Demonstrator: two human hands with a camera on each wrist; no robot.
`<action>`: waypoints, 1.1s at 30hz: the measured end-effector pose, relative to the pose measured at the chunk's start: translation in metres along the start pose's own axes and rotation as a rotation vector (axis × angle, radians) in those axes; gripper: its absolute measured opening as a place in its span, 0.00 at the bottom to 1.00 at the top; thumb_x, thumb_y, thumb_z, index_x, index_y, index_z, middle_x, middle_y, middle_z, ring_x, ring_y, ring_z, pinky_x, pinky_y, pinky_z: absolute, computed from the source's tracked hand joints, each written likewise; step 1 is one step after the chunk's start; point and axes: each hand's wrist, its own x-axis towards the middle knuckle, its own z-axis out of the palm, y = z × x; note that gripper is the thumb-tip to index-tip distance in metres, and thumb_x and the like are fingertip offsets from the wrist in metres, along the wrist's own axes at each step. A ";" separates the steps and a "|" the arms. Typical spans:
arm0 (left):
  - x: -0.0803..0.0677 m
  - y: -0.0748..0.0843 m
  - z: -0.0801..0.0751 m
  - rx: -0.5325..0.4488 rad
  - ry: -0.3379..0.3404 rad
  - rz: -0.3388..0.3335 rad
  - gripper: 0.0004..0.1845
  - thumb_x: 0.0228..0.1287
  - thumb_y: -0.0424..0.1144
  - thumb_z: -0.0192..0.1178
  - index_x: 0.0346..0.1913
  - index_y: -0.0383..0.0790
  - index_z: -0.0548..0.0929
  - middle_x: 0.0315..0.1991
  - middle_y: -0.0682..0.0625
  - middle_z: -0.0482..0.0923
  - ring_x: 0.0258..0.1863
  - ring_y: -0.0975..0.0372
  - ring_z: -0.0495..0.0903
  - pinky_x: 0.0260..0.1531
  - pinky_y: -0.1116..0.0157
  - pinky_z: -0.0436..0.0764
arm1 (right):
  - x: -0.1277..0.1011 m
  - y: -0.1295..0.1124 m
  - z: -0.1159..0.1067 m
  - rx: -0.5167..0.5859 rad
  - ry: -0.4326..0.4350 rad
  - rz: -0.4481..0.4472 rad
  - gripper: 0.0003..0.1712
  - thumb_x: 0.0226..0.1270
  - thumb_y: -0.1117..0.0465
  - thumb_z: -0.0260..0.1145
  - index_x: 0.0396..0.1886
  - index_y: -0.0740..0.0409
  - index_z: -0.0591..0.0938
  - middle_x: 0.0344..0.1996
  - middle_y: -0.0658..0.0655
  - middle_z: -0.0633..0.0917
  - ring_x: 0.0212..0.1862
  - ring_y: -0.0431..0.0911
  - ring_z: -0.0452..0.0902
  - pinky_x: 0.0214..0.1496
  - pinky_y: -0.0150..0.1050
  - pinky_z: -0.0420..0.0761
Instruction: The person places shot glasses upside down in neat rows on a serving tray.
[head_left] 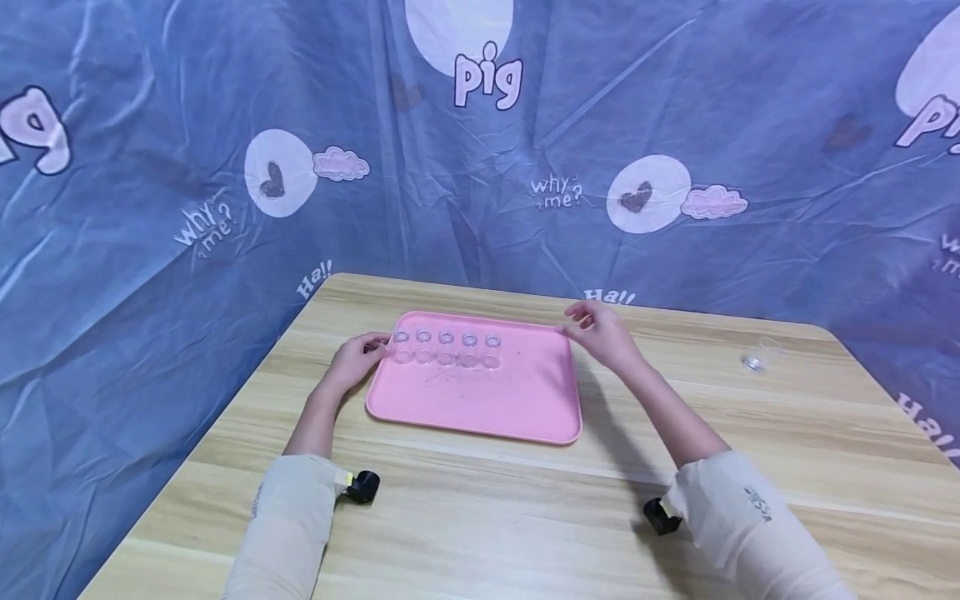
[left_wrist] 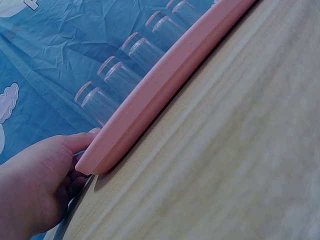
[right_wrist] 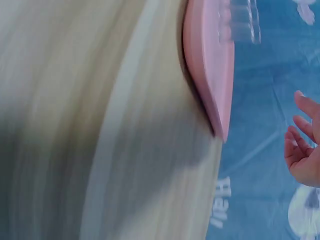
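A pink rectangular tray (head_left: 472, 408) lies on the wooden table. Along its back left part stands a row of several small clear cups (head_left: 446, 348), upright and close together. My left hand (head_left: 354, 365) grips the tray's left edge. In the left wrist view the thumb (left_wrist: 82, 141) lies at the rim and the other fingers curl by the tray's corner. Over the tray's back right corner is my right hand (head_left: 603, 335), its fingers loosely bent and holding nothing. The right wrist view shows that hand (right_wrist: 306, 150) apart from the tray (right_wrist: 212, 65).
Toward the right side of the wooden table (head_left: 480, 508) sits one more small clear container (head_left: 753, 362), its outline hard to make out. A blue printed cloth (head_left: 465, 192) hangs behind the table and along its sides.
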 end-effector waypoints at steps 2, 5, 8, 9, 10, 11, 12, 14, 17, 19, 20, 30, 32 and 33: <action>-0.001 0.000 -0.001 0.000 0.001 0.004 0.18 0.65 0.35 0.53 0.56 0.32 0.75 0.44 0.36 0.76 0.46 0.47 0.73 0.52 0.52 0.68 | -0.002 0.007 -0.012 -0.012 0.020 0.006 0.17 0.57 0.64 0.67 0.43 0.71 0.78 0.36 0.66 0.77 0.39 0.55 0.73 0.41 0.46 0.73; -0.001 -0.001 -0.002 0.000 0.006 0.005 0.19 0.65 0.35 0.53 0.56 0.31 0.74 0.44 0.36 0.77 0.46 0.47 0.73 0.52 0.52 0.68 | -0.006 0.017 -0.031 -0.028 0.055 0.009 0.17 0.57 0.64 0.67 0.42 0.72 0.77 0.37 0.67 0.76 0.39 0.56 0.72 0.41 0.46 0.73; 0.000 -0.002 -0.002 -0.001 0.010 0.003 0.18 0.65 0.35 0.53 0.56 0.31 0.75 0.43 0.36 0.77 0.46 0.47 0.73 0.52 0.52 0.68 | -0.012 0.028 -0.050 -0.043 0.100 0.016 0.17 0.58 0.64 0.67 0.43 0.73 0.77 0.36 0.67 0.75 0.39 0.58 0.72 0.41 0.45 0.72; 0.000 -0.002 -0.002 0.002 0.011 0.005 0.18 0.65 0.35 0.53 0.56 0.31 0.75 0.43 0.36 0.77 0.46 0.47 0.73 0.51 0.52 0.68 | -0.014 0.032 -0.056 -0.047 0.112 0.021 0.18 0.58 0.64 0.67 0.43 0.73 0.77 0.37 0.68 0.75 0.40 0.58 0.73 0.41 0.44 0.71; 0.000 -0.003 -0.002 0.006 0.011 0.008 0.18 0.65 0.35 0.53 0.56 0.31 0.75 0.43 0.36 0.77 0.45 0.47 0.74 0.51 0.52 0.68 | -0.017 0.035 -0.062 -0.051 0.125 0.025 0.18 0.58 0.64 0.66 0.43 0.74 0.77 0.37 0.68 0.75 0.40 0.59 0.73 0.40 0.43 0.71; 0.000 -0.003 -0.002 0.009 0.012 0.010 0.18 0.65 0.35 0.52 0.56 0.31 0.75 0.43 0.36 0.77 0.45 0.48 0.74 0.51 0.52 0.69 | -0.020 0.039 -0.068 -0.058 0.138 0.031 0.18 0.59 0.63 0.66 0.44 0.74 0.76 0.37 0.68 0.75 0.40 0.59 0.73 0.40 0.42 0.71; 0.000 -0.003 -0.002 0.011 0.013 0.010 0.18 0.65 0.35 0.52 0.55 0.31 0.75 0.43 0.36 0.77 0.44 0.48 0.74 0.51 0.53 0.69 | -0.022 0.043 -0.073 -0.066 0.147 0.037 0.19 0.59 0.63 0.66 0.44 0.74 0.76 0.37 0.69 0.75 0.40 0.59 0.73 0.39 0.40 0.71; 0.000 -0.003 -0.001 0.013 0.016 0.010 0.18 0.65 0.35 0.52 0.55 0.31 0.75 0.42 0.36 0.77 0.44 0.48 0.74 0.50 0.53 0.69 | -0.028 0.051 -0.084 -0.079 0.159 0.054 0.20 0.61 0.61 0.64 0.45 0.74 0.76 0.38 0.69 0.75 0.41 0.60 0.72 0.38 0.38 0.70; 0.000 -0.003 -0.001 0.015 0.018 0.002 0.18 0.65 0.35 0.53 0.55 0.31 0.75 0.42 0.36 0.77 0.44 0.48 0.74 0.51 0.53 0.69 | -0.035 0.062 -0.098 -0.103 0.183 0.080 0.21 0.62 0.59 0.63 0.46 0.75 0.75 0.39 0.70 0.75 0.42 0.60 0.72 0.37 0.37 0.69; 0.000 -0.003 -0.001 0.013 0.019 0.000 0.18 0.65 0.35 0.53 0.55 0.31 0.75 0.42 0.36 0.77 0.44 0.48 0.74 0.51 0.53 0.69 | -0.040 0.070 -0.106 -0.115 0.200 0.101 0.22 0.63 0.58 0.62 0.47 0.75 0.75 0.40 0.70 0.74 0.42 0.61 0.71 0.38 0.38 0.68; 0.000 -0.002 -0.001 0.014 0.018 0.002 0.18 0.65 0.35 0.53 0.55 0.31 0.75 0.43 0.36 0.77 0.44 0.48 0.74 0.51 0.53 0.68 | -0.043 0.074 -0.110 -0.123 0.211 0.110 0.23 0.63 0.58 0.62 0.47 0.75 0.74 0.40 0.70 0.73 0.43 0.61 0.70 0.38 0.39 0.67; -0.001 0.001 0.000 0.009 0.010 0.010 0.18 0.65 0.34 0.53 0.55 0.30 0.75 0.42 0.36 0.77 0.44 0.47 0.74 0.51 0.52 0.69 | -0.064 0.115 -0.144 -0.208 0.345 0.306 0.27 0.62 0.56 0.61 0.53 0.75 0.72 0.48 0.73 0.67 0.51 0.63 0.61 0.45 0.50 0.64; -0.001 0.001 0.000 0.008 0.010 0.013 0.18 0.65 0.34 0.53 0.55 0.30 0.75 0.42 0.35 0.77 0.44 0.47 0.74 0.51 0.52 0.69 | -0.068 0.123 -0.150 -0.196 0.354 0.361 0.30 0.63 0.54 0.61 0.56 0.74 0.70 0.53 0.76 0.65 0.57 0.66 0.56 0.53 0.56 0.60; -0.001 0.002 0.000 0.008 0.010 0.013 0.18 0.65 0.34 0.53 0.55 0.30 0.75 0.43 0.35 0.77 0.44 0.47 0.74 0.51 0.52 0.69 | -0.069 0.127 -0.153 -0.185 0.359 0.385 0.32 0.63 0.54 0.61 0.58 0.74 0.69 0.55 0.76 0.64 0.59 0.67 0.54 0.57 0.57 0.58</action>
